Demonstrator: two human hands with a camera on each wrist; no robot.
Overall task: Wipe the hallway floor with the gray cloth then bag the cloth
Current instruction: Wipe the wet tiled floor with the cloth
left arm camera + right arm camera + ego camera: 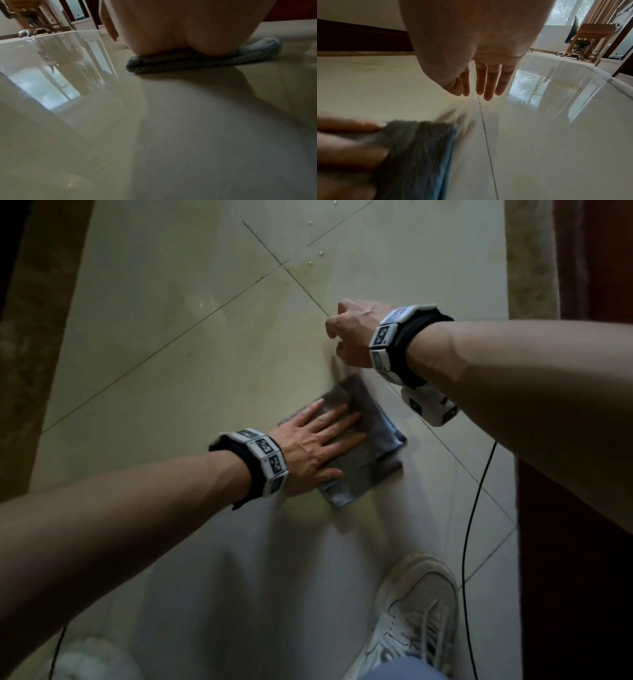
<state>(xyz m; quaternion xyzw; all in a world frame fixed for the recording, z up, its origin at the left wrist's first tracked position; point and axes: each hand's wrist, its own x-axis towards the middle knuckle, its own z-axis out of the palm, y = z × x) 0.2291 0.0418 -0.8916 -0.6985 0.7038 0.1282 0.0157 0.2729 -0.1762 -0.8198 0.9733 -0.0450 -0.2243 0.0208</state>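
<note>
The folded gray cloth (376, 440) lies on the pale tiled hallway floor (171, 354), and its blue edge faces right. My left hand (329, 436) presses flat on it with straight, spread fingers. The left wrist view shows the palm (188, 27) bearing down on the cloth (188, 62). My right hand (337, 337) hovers just beyond the cloth, holding nothing. In the right wrist view its fingers (488, 83) hang relaxed over a tile joint, with the blurred cloth (423, 148) and left fingers (347, 152) below them.
Water drops (310, 263) and a wet sheen lie on the tiles farther ahead. A pale sneaker (414, 611) stands near the front right, with a black cable (474, 508) beside it. Dark wood (582, 542) borders the right side, and a brown strip (34, 337) runs along the left.
</note>
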